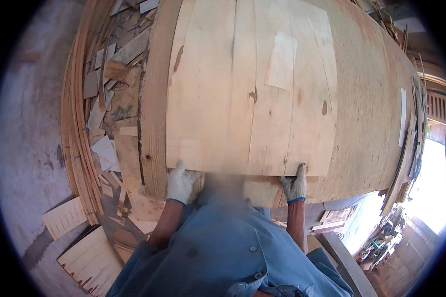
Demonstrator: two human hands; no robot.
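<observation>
A large pale plywood sheet (pixel 210 99) lies flat on the wooden workbench (pixel 364 114), its near edge toward my body. Knots, long seams and a lighter rectangular patch (pixel 281 60) mark its face. My left hand (pixel 182 185), in a white knitted glove with a blue cuff, grips the sheet's near left corner with the thumb on top. Toward the near right corner, my right hand (pixel 295 187), gloved the same way, pinches the edge, thumb also uppermost. The other fingers of both hands are partly hidden below the edge.
Left of the bench are heaped wood offcuts (pixel 104 151) and a bundle of long thin strips (pixel 74 123). Boards (pixel 91 262) lie on the floor at lower left. Scrap and tools (pixel 384 242) sit at lower right, near a bright opening (pixel 436 188).
</observation>
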